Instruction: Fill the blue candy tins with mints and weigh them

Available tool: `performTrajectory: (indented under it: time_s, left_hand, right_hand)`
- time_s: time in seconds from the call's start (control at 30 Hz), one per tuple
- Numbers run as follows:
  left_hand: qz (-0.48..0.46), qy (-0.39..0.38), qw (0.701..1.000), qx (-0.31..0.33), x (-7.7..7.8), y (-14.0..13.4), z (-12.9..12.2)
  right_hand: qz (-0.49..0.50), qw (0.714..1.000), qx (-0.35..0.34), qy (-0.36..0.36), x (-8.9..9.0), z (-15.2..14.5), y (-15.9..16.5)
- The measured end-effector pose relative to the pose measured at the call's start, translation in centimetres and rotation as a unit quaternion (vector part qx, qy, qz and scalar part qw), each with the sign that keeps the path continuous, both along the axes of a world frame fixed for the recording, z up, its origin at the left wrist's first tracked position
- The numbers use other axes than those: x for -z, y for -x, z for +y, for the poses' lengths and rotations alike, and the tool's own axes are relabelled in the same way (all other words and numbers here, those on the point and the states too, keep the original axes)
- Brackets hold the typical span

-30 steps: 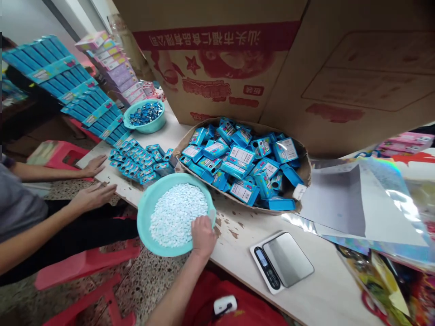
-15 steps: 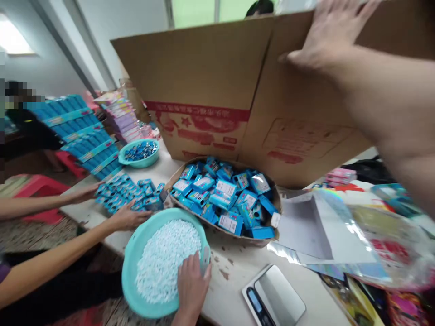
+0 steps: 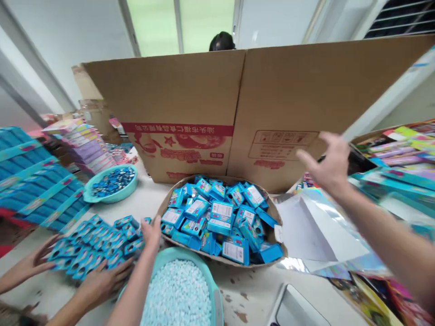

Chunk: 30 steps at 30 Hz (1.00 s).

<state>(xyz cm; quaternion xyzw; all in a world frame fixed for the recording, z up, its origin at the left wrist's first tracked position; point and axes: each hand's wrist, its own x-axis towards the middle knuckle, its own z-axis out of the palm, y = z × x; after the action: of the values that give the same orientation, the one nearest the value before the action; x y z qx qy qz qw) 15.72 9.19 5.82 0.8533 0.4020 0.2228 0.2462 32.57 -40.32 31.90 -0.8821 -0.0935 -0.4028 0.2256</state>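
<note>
Your wide-angle view, evenly bright: window (image 3: 154,27) glowing green, glare on film (image 3: 299,266), edges stretched, your right hand (image 3: 328,165) softly blurred.

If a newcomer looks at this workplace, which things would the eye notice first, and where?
Probably the heap of blue boxes in the cardboard tray, mid-view. Behind it rises a large brown cardboard panel with red print. The right hand, open, stands out before the panel; below the tray, a turquoise basin holds pale pellets.
</note>
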Motion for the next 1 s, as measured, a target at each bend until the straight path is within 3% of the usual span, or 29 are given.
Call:
performTrajectory:
  time_s: [0.03,0.07,0.17,0.23,0.33,0.5,0.7,1.0]
  left_hand:
    - [0.000,0.022,1.000,-0.005,0.4,-1.0,0.8]
    - [0.001,0.046,0.999,-0.012,0.8,-1.9,1.5]
    - [0.011,0.093,0.995,-0.034,1.7,-4.2,2.8]
    - [0.013,0.099,0.994,-0.054,2.2,-5.4,3.4]
    - [0.005,0.091,0.992,-0.081,2.7,-6.7,3.9]
    - [-0.002,0.074,0.994,-0.083,3.2,-6.3,3.8]
    - [-0.004,0.049,0.999,-0.019,2.9,-4.9,2.9]
    - [0.027,0.017,0.998,-0.053,3.6,-5.3,1.8]
  right_hand:
    - [0.110,0.991,0.029,-0.068,4.0,-1.2,1.3]
    - [0.239,0.962,0.041,-0.124,7.8,-2.2,2.6]
    - [0.356,0.919,0.068,-0.158,17.3,-3.2,5.4]
    - [0.398,0.900,0.050,-0.168,21.5,-2.5,6.5]
    - [0.429,0.885,0.034,-0.176,25.2,-1.1,7.0]
    - [0.431,0.887,0.050,-0.158,27.4,-0.6,6.8]
    - [0.442,0.889,0.041,-0.112,27.2,-1.3,5.1]
    - [0.473,0.877,0.057,-0.066,27.3,-1.6,3.0]
